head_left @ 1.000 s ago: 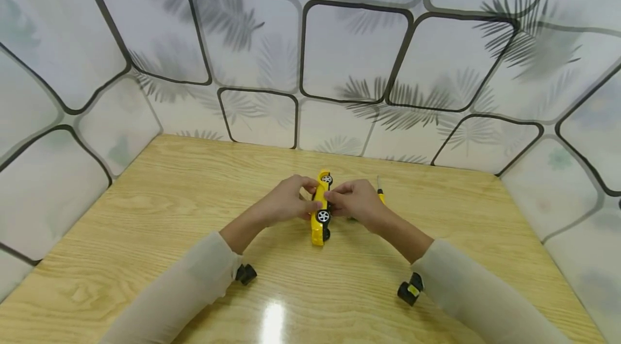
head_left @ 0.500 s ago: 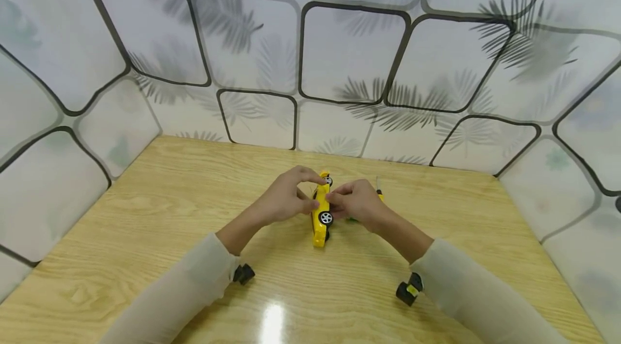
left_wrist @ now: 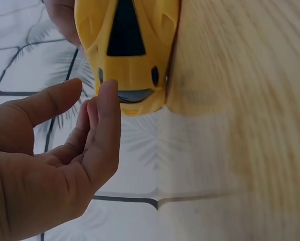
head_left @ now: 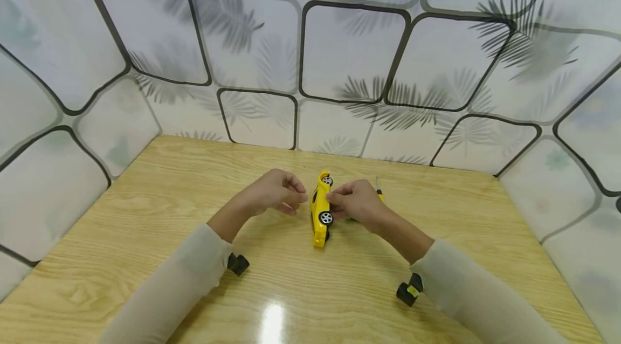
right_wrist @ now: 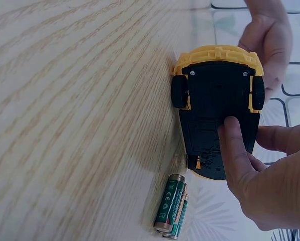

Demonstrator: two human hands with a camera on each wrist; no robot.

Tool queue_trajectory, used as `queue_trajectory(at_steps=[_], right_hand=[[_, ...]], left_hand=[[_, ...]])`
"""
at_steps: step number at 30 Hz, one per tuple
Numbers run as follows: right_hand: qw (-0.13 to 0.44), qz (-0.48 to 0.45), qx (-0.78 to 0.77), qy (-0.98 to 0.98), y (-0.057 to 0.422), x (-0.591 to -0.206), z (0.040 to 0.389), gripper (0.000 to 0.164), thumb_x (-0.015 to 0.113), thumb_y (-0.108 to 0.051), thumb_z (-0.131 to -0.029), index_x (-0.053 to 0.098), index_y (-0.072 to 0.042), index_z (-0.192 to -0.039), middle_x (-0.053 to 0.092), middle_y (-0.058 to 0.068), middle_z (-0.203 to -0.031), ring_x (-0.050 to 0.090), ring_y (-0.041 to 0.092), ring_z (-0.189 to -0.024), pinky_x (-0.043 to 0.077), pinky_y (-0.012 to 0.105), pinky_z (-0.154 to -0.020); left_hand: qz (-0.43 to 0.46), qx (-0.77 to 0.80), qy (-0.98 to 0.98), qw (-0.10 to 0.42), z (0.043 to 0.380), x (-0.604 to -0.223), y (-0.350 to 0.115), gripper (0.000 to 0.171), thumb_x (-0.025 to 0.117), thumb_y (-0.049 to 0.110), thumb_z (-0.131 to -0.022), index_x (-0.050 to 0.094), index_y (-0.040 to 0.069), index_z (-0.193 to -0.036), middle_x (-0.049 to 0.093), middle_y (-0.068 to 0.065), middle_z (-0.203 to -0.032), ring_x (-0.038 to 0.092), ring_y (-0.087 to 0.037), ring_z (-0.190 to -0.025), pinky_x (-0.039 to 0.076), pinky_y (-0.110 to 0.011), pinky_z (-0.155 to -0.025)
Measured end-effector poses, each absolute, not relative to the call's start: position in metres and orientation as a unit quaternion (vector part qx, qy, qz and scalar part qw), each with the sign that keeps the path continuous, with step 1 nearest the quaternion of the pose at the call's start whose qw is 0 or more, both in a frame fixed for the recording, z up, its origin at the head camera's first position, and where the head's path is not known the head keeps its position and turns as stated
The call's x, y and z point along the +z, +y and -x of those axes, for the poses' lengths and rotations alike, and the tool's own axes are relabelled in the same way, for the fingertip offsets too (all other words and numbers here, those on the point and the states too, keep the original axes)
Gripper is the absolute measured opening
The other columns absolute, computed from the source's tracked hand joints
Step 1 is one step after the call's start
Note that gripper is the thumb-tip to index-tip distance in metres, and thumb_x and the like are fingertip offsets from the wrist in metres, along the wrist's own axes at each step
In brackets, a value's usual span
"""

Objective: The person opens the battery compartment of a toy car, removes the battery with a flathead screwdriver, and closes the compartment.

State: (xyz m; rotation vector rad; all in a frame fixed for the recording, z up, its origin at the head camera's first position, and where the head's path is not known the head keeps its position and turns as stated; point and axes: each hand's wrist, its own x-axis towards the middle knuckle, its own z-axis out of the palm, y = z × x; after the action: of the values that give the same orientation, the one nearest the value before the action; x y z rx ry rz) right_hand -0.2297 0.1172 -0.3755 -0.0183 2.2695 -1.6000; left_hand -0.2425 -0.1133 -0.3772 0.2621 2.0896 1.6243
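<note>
A yellow toy car is tipped on its side on the table, one pair of wheels facing up. My right hand holds it from the right. In the right wrist view its fingers lie against the car's black underside, and the thumb is on the upper side. My left hand is just left of the car, its fingers loosely bent and holding nothing. The left wrist view has the car's roof and rear window beyond that hand.
Green batteries lie on the wooden table beside the car, mostly behind my right hand in the head view. A screwdriver with a yellow handle lies past that hand. Patterned wall panels border the table's back and sides.
My left hand has let go of the toy car and drawn back to the left. The right hand keeps its hold, and the car has barely shifted.
</note>
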Motion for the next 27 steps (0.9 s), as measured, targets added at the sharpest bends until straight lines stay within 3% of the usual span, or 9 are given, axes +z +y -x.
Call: queue_trajectory(at_steps=[6, 9, 18, 27], right_hand=[[0.183, 0.009, -0.567, 0.803, 0.117, -0.375, 0.230, 0.021, 0.065, -0.009, -0.102, 0.072, 0.008, -0.112, 0.074, 0.018, -0.105, 0.075, 0.024, -0.088, 0.062, 0.045, -0.086], [0.185, 0.010, -0.571, 0.800, 0.118, -0.375, 0.231, 0.021, 0.066, -0.009, -0.101, 0.072, 0.008, -0.112, 0.074, 0.018, -0.105, 0.075, 0.025, -0.089, 0.062, 0.044, -0.086], [0.190, 0.014, -0.572, 0.798, 0.121, -0.378, 0.233, 0.022, 0.064, -0.010, -0.103, 0.070, 0.008, -0.114, 0.073, 0.019, -0.109, 0.074, 0.025, -0.090, 0.062, 0.044, -0.087], [0.192, 0.021, -0.574, 0.796, 0.121, -0.376, 0.232, 0.024, 0.062, -0.010, -0.104, 0.069, 0.008, -0.117, 0.072, 0.019, -0.110, 0.074, 0.023, -0.091, 0.061, 0.045, -0.090]], left_hand=[[-0.069, 0.613, 0.732, 0.290, 0.250, -0.386, -0.116, 0.037, 0.068, 0.006, -0.099, 0.059, -0.009, -0.131, 0.062, -0.022, -0.119, 0.068, -0.029, -0.095, 0.063, -0.042, -0.085], [-0.074, 0.618, 0.720, 0.307, 0.252, -0.389, -0.114, 0.043, 0.066, 0.006, -0.099, 0.054, -0.009, -0.138, 0.061, -0.023, -0.122, 0.067, -0.033, -0.102, 0.062, -0.043, -0.088], [-0.074, 0.631, 0.702, 0.321, 0.252, -0.391, -0.108, 0.041, 0.066, -0.001, -0.098, 0.053, -0.007, -0.136, 0.062, -0.020, -0.118, 0.066, -0.030, -0.100, 0.062, -0.045, -0.089], [-0.084, 0.618, 0.736, 0.265, 0.244, -0.390, -0.100, 0.034, 0.069, -0.004, -0.094, 0.056, -0.008, -0.125, 0.057, -0.021, -0.120, 0.071, -0.032, -0.096, 0.063, -0.041, -0.086]])
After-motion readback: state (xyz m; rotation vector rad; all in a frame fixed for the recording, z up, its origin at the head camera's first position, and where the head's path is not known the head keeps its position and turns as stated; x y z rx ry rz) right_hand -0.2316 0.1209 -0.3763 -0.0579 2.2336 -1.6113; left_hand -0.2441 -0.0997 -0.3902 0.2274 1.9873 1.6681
